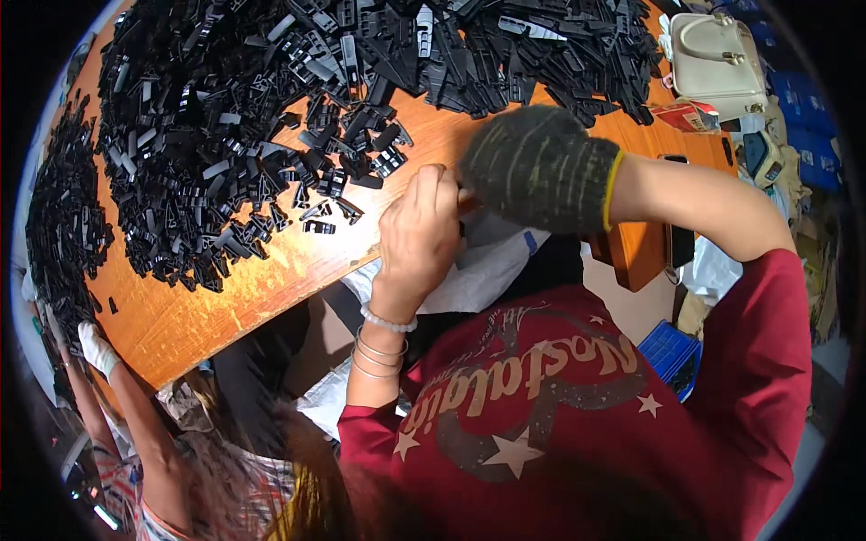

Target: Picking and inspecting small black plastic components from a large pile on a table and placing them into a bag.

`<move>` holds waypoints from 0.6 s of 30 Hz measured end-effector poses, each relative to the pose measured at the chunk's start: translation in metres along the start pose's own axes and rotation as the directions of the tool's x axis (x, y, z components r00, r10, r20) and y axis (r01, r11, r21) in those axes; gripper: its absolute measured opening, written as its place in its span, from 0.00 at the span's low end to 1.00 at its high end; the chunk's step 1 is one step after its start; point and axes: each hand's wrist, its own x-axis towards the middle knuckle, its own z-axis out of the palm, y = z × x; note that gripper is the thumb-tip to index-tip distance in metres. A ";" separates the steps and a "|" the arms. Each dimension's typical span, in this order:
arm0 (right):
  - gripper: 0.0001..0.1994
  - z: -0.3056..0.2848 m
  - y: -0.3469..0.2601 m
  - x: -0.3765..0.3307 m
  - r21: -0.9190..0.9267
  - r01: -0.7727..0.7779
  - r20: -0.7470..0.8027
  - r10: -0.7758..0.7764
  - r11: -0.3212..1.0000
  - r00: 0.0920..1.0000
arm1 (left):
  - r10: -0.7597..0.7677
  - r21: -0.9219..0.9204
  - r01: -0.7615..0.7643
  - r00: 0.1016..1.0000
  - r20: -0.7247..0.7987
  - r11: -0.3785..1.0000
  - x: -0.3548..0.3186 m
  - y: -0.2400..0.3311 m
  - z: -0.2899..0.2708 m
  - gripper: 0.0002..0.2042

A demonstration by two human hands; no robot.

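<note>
My left hand (420,227), bare and with bracelets at the wrist, is closed just above the near edge of the wooden table (262,288). Pressed up against its fingers is my right hand (541,169), in a dark striped knit glove with a yellow cuff and curled closed. A sliver of something dark shows between the two hands; the fingers hide the rest. Small black plastic clip-like pieces (338,185) lie loose just left of my left hand. Beyond both hands spreads a large heap of longer black plastic pieces (451,63).
Another black heap (68,216) lines the table's left end, where a co-worker's white-gloved hand (96,350) rests at the edge. A cream handbag (717,68) and a red packet (687,117) sit at the right. White sheeting (492,261) hangs below my hands. Blue crates (669,356) stand lower right.
</note>
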 end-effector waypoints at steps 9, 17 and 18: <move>0.16 0.029 0.005 -0.025 -0.218 0.030 0.307 0.039 0.976 0.951 | 0.038 0.091 -0.030 0.995 -0.087 0.995 -0.008 0.004 0.007 0.11; 0.14 0.039 -0.014 -0.016 0.098 -0.490 0.099 0.481 0.866 0.871 | -0.198 -0.347 0.111 0.954 -0.226 0.931 -0.012 0.005 -0.009 0.10; 0.15 0.039 -0.021 -0.018 0.254 -0.575 0.138 0.559 0.777 0.817 | -0.449 -0.784 0.221 0.890 -0.081 0.580 -0.020 0.015 -0.015 0.08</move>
